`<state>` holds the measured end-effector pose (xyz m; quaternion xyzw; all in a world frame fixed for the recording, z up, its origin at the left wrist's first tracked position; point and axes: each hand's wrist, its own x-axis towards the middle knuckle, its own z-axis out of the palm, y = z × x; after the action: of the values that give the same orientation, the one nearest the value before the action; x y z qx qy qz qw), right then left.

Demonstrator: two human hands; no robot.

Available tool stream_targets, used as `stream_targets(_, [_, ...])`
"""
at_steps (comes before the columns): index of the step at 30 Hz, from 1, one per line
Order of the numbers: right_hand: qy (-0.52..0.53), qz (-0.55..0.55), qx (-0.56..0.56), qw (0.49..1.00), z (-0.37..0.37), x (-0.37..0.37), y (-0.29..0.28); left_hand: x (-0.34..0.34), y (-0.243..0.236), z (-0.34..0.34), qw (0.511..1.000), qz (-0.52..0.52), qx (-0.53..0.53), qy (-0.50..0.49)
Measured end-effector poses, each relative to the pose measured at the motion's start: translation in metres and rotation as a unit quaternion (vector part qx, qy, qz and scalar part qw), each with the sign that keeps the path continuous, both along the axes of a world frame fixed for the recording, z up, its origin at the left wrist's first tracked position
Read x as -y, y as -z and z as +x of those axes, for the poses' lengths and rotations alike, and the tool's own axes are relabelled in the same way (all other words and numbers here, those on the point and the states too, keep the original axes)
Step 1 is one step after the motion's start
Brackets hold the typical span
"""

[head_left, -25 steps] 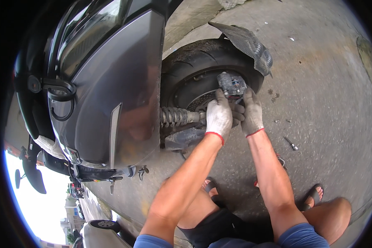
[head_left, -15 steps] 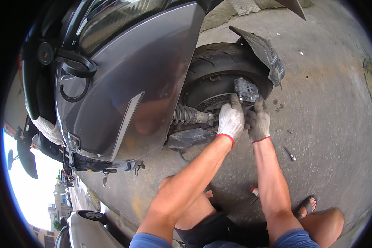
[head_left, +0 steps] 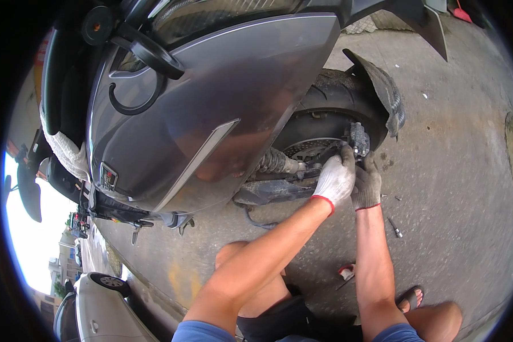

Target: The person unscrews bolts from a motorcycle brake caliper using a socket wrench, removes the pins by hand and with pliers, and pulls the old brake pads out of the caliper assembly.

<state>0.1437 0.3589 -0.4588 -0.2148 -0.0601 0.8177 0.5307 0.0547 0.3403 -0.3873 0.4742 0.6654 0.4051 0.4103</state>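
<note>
A grimy grey brake caliper (head_left: 358, 138) is held up beside the rear wheel of a grey scooter. My left hand (head_left: 335, 178), in a white knit glove with a red cuff, is closed on the caliper's lower left side. Gripping it from underneath is my right hand (head_left: 367, 185), in a dirtier glove of the same kind. Behind the caliper are the black tyre (head_left: 330, 94) and the drilled brake disc (head_left: 306, 147). Left of my hands sits a coil shock absorber (head_left: 275, 162). My fingers hide the caliper's lower end.
The scooter's glossy side panel (head_left: 211, 102) fills the upper left. A mudguard (head_left: 389, 94) sticks out past the tyre. A socket tool (head_left: 395, 228) and a small bolt (head_left: 398, 198) lie on the concrete to the right. A pale car (head_left: 105, 310) stands lower left.
The caliper has turned and now shows a narrower side. Both hands have moved with it, still gripping. The whole view has shifted, so the scooter appears farther right.
</note>
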Motion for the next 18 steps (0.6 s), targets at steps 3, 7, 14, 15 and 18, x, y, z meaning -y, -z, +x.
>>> stream_targets(3, [0.015,-0.015,0.079,0.997,0.004,0.011,-0.038,0.006,-0.009,-0.004,0.994,-0.044,0.098,0.022])
stream_targets(7, [0.032,0.059,0.155,0.986,0.006,-0.002,-0.029,0.019,-0.047,0.008,0.988,-0.087,0.127,0.007])
stream_targets(14, [0.129,0.142,0.417,0.888,0.003,-0.012,-0.027,0.009,-0.066,-0.001,0.976,-0.144,0.16,-0.006])
stream_targets(15, [0.145,0.155,0.455,0.865,0.003,-0.012,-0.028,0.009,-0.067,-0.002,0.981,-0.133,0.14,0.001])
stream_targets(18, [0.151,0.165,0.516,0.827,-0.002,-0.013,-0.037,0.005,-0.06,-0.011,0.979,-0.14,0.149,0.003])
